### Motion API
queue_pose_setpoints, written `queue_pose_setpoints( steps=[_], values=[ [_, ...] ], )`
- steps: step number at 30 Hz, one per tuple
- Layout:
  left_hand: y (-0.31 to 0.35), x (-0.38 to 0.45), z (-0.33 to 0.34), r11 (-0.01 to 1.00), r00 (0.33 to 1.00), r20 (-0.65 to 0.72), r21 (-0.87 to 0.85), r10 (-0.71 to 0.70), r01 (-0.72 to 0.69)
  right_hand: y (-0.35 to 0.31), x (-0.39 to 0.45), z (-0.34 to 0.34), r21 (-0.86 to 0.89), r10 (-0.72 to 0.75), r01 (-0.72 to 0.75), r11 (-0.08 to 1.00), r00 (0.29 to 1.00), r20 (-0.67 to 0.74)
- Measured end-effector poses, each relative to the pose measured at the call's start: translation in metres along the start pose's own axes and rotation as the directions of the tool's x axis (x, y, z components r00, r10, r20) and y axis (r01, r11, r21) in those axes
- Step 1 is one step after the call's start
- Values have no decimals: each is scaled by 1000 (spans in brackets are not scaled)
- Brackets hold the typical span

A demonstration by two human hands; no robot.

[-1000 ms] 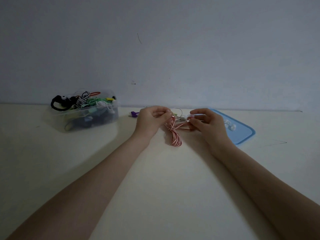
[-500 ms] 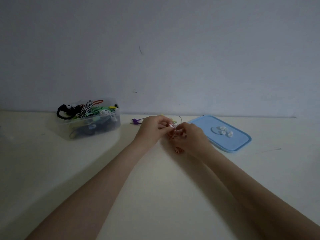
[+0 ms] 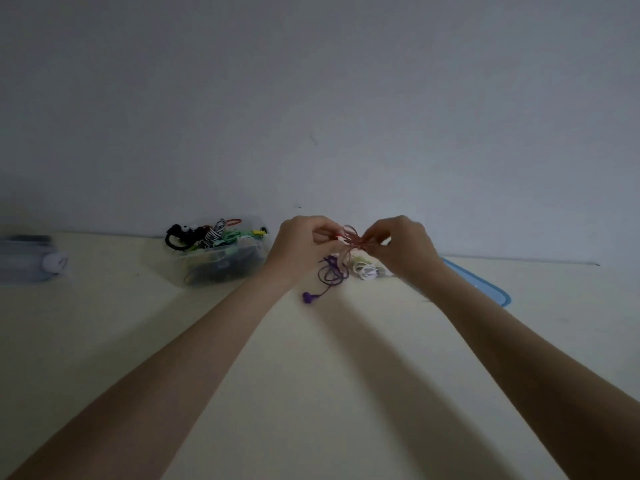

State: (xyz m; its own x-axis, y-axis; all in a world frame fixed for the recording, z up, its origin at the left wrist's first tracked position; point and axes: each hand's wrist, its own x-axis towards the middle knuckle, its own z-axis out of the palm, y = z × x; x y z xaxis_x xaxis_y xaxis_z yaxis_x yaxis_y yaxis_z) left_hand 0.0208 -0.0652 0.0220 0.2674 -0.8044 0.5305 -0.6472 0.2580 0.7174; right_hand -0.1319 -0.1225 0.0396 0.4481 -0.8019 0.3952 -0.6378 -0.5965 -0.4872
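Above the purple earphones (image 3: 330,276), left hand (image 3: 300,241) and right hand (image 3: 403,249) each pinch the red cord (image 3: 352,234) (cable box (image 3: 194,271) sits left).

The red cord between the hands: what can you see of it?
The red cord is thin and flexible, reddish with paler streaks; blur hides finer detail. It is bunched into small loops and held above the table. The left hand and right hand pinch it from either side, and a strand hangs toward the purple earphones below.
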Motion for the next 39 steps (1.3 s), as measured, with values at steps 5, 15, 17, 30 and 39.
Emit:
queue_pose_setpoints(
  steps=[5,15,17,30,39],
  values=[
    [-9,5,-60,998,983,-181,61,-15,26,-63,43,26,42,-181,184,982,981,-75],
    [-72,10,-149,904,980,-175,397,-93,157,-136,90,116,241,-272,252,937,961,50],
    [-82,12,-148,865,980,-134,463,-145,191,-132,92,130,182,-259,247,952,964,50],
    [-103,79,-129,668,862,-13,626,-507,403,-107,110,142,137,-259,252,958,965,35],
    [-96,91,-115,572,833,30,741,-552,352,-113,108,148,-64,-223,239,969,954,199]
  ],
)
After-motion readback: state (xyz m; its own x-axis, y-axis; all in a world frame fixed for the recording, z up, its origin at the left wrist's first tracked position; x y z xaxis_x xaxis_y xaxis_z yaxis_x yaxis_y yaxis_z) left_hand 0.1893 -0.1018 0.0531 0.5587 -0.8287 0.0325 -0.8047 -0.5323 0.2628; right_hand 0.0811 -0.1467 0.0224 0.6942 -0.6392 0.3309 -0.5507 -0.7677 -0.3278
